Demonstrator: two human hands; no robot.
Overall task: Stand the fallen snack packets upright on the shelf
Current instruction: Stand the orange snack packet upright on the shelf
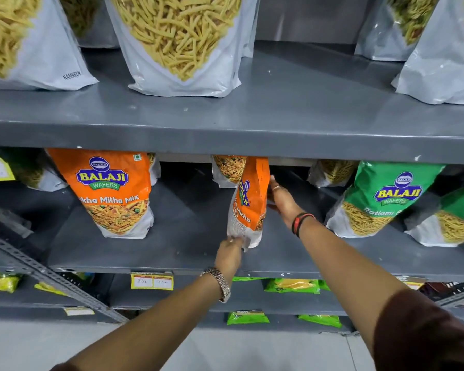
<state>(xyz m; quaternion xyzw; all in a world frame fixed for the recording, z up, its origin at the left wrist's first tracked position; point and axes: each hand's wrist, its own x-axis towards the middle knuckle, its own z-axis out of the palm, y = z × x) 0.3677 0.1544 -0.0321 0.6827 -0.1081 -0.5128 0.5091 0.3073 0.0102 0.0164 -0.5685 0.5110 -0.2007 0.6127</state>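
Note:
An orange Balaji snack packet (249, 204) stands almost upright, turned edge-on, in the middle of the grey middle shelf (172, 250). My left hand (229, 254) pinches its white bottom corner near the shelf's front. My right hand (280, 200) presses flat against the packet's right side, fingers reaching up behind it. A second orange packet (110, 191) stands upright to the left, facing front. Two green Balaji packets (381, 199) stand at the right. Behind the held packet another packet (227, 170) is partly hidden.
The upper shelf (292, 103) carries large white bags of yellow sev (180, 41). Its front lip hangs just above the held packet's top. Lower shelves hold small green packets (292, 285) and yellow price tags (152, 281). A slotted metal brace (51, 277) runs diagonally at the left.

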